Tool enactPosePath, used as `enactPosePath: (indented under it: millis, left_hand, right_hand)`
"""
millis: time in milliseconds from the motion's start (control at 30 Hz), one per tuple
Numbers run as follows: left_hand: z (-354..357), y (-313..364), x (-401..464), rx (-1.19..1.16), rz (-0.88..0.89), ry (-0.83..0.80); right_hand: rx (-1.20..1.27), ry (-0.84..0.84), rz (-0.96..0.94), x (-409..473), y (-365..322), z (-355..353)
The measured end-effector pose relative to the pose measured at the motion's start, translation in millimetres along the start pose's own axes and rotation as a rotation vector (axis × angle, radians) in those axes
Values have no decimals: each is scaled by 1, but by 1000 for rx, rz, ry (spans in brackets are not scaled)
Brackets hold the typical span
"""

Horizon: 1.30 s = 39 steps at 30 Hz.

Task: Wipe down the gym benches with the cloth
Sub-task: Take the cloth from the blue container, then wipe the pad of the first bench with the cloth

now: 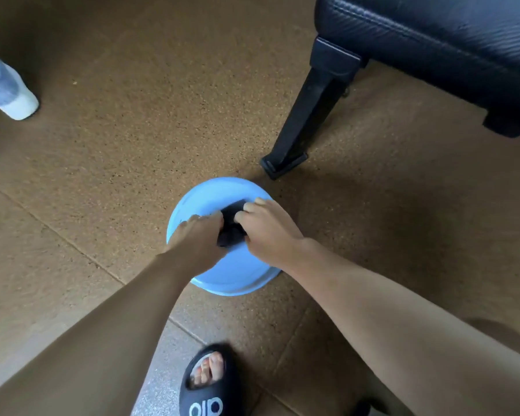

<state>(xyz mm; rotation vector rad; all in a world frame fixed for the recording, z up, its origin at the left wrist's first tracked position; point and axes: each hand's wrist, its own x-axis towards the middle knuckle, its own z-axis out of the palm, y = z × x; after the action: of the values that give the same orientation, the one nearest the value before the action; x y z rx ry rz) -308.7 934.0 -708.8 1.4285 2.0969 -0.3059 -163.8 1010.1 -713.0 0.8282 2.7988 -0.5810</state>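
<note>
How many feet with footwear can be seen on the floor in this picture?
2. A black slide sandal at the bottom centre, below the blue basin; a white shoe at the left edge. Others may be out of view.

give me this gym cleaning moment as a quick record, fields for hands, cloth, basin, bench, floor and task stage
left hand: left hand grips the cloth from the left
right hand: right hand grips the same cloth from the right
cloth: dark cloth, bunched between both hands over the basin
basin: light blue basin on the floor, near the bench leg
bench: black padded bench at upper right, black metal leg angled down to the floor
floor: brown speckled floor
task stage: bench not yet being wiped
</note>
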Motion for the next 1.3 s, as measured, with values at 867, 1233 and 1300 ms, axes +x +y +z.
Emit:
enactPosePath:
  millis: [867, 1233, 1300]
  left_hand:
    - [-226, 233, -14, -1071, 90, 329]
    - [-186, 354, 38, -166, 479, 545]
    - [-186, 354, 46, -197, 494, 534]
  right_hand:
    - [152, 900, 509, -130, 178, -223]
    - [-46, 454, 718, -153, 260, -203]
    - [-92, 476, 722, -152, 259, -200]
